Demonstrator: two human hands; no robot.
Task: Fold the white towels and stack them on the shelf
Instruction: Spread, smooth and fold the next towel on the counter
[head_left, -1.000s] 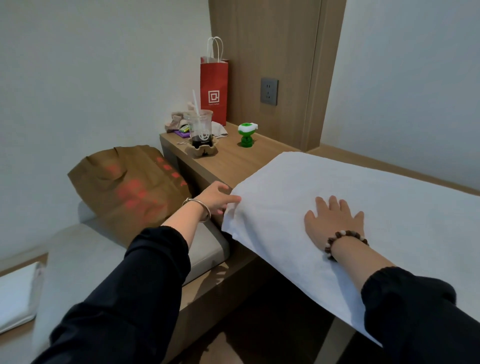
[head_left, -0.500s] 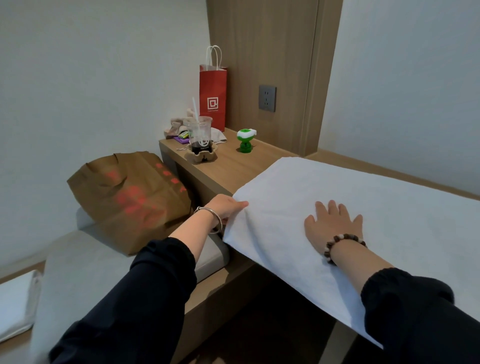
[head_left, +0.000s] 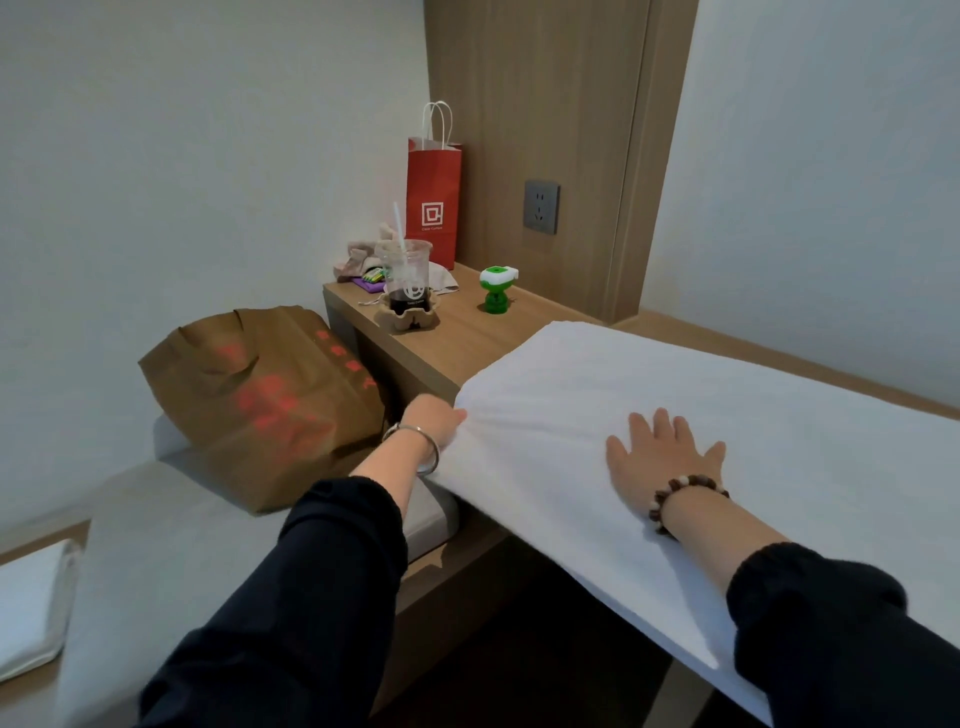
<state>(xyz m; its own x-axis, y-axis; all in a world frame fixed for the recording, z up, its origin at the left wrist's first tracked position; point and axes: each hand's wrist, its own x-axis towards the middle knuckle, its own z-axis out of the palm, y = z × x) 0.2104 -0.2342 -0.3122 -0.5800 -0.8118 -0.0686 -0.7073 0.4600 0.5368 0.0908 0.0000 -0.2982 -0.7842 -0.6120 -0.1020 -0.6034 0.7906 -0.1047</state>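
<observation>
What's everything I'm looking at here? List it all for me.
spread towel: one, white, flat across the wooden ledge, right.
folded towel: one, white, bottom-left corner.
brown bag: one, paper with red print, on the grey cushion.
red bag: one, upright at the ledge's far end.
cup: one, clear with dark drink and straw, before the red bag.
green figure: one, right of the cup.
socket: one, grey, on the wood panel.
left hand: one, gripping the spread towel's left edge.
right hand: one, flat on the spread towel.
</observation>
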